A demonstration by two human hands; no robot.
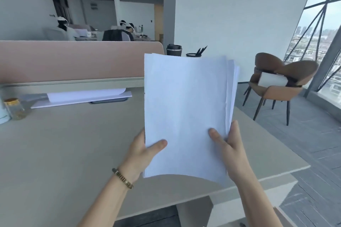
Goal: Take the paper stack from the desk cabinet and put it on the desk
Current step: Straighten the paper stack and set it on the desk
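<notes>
A stack of white paper (pixel 186 108) is held up in the air above the right part of the beige desk (pixel 64 153), its sheets fanned a little at the top right. My left hand (pixel 142 155) grips the stack's lower left edge, thumb on the front sheet. My right hand (pixel 230 145) pinches the lower right edge, thumb in front and fingers behind. The stack's bottom edge curves above the desk and does not touch it. The desk cabinet is not clearly in view.
More white sheets (pixel 83 96) lie at the desk's back by the pink partition (pixel 73 59). A small glass jar (pixel 14 108) stands at far left. A dark cup (pixel 174 49) and pen holder (pixel 193 54) stand behind the stack. A brown chair (pixel 280 83) stands by the window.
</notes>
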